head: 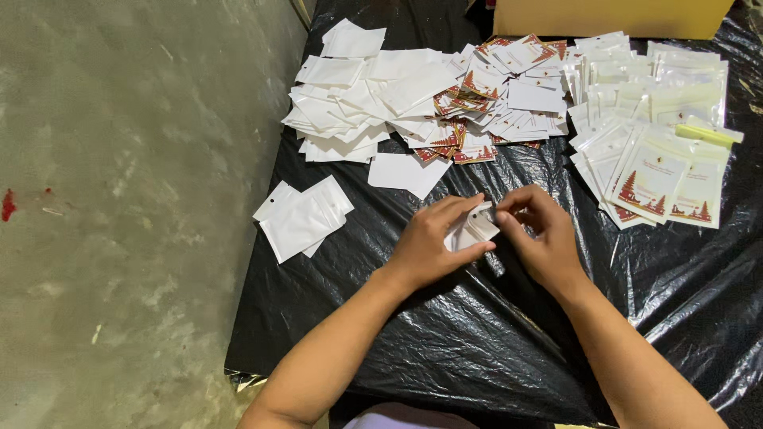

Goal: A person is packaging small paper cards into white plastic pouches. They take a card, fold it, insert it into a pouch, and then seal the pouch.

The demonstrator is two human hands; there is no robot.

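My left hand [429, 242] grips a small clear plastic pouch [477, 226] from the left, fingers curled around it. My right hand [540, 238] pinches the same pouch at its top right edge. Both hands meet over the black plastic sheet [445, 342] covering the table, near its middle. Part of the pouch is hidden inside my left palm.
A large heap of white cards and red-printed cards [429, 95] lies at the back. Filled pouches with red-printed cards [660, 175] are fanned out at the right. A few empty pouches [302, 218] sit at the left. A cardboard box [612, 16] stands behind. Concrete floor [119, 199] lies left of the table.
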